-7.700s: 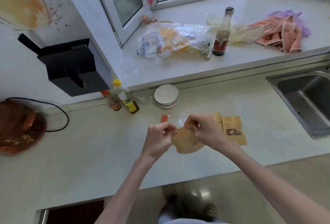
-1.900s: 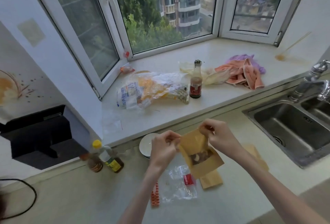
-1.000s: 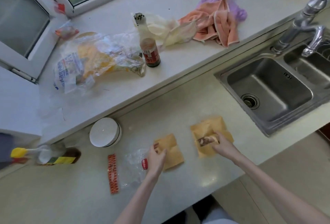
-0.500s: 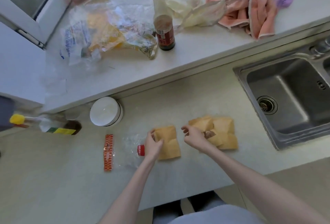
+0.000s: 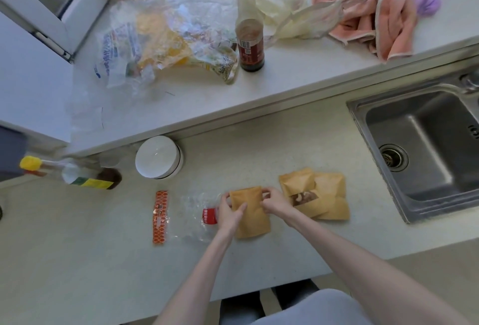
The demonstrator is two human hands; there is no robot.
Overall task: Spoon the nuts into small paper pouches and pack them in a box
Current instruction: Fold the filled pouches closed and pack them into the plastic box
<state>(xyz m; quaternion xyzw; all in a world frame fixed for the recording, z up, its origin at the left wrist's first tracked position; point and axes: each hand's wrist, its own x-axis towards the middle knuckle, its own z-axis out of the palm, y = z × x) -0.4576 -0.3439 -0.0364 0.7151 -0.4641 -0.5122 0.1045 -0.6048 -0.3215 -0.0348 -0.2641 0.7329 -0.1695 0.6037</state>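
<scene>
A flat brown paper pouch (image 5: 252,217) lies on the beige counter in front of me. My left hand (image 5: 229,214) grips its left edge, thumb on top. My right hand (image 5: 276,204) pinches its upper right corner. To the right lie filled pouches: one (image 5: 302,195) shows nuts through a small window and rests partly over another (image 5: 333,199). No box and no spoon are in view.
A clear plastic bag with a red label (image 5: 201,214) and an orange strip (image 5: 160,217) lie left of my hands. A white bowl (image 5: 158,157) stands behind, oil bottles (image 5: 77,175) at left, a steel sink (image 5: 425,148) at right. The sill holds a sauce bottle (image 5: 250,36), crumpled bags and cloths.
The filled window pouch was laid down on the right pile. My right hand left it and came over to the flat pouch, which my left hand was holding.
</scene>
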